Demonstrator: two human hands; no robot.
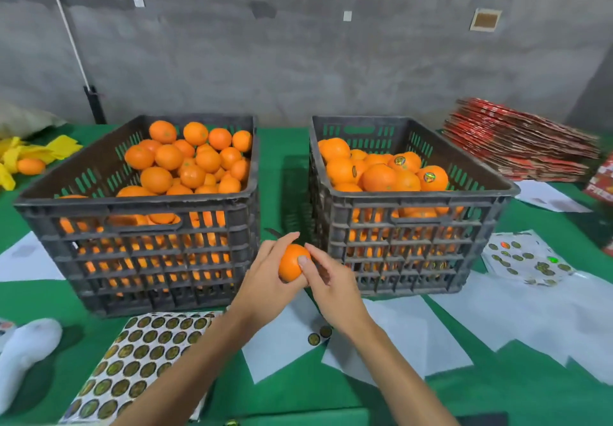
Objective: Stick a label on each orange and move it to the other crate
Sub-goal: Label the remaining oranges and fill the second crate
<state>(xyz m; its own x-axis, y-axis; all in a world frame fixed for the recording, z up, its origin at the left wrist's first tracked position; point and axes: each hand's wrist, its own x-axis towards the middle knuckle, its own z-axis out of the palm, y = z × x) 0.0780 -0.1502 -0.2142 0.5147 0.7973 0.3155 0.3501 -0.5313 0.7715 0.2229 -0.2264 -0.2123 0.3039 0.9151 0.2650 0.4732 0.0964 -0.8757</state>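
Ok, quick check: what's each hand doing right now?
Left hand: holding the orange, fingers curled round it.
Right hand: thumb pressing on the same orange; the other fingers are loosely curled, holding nothing visible.

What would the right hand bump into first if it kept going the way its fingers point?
The orange itself: the right hand already presses its thumb on it, while the left hand holds it.
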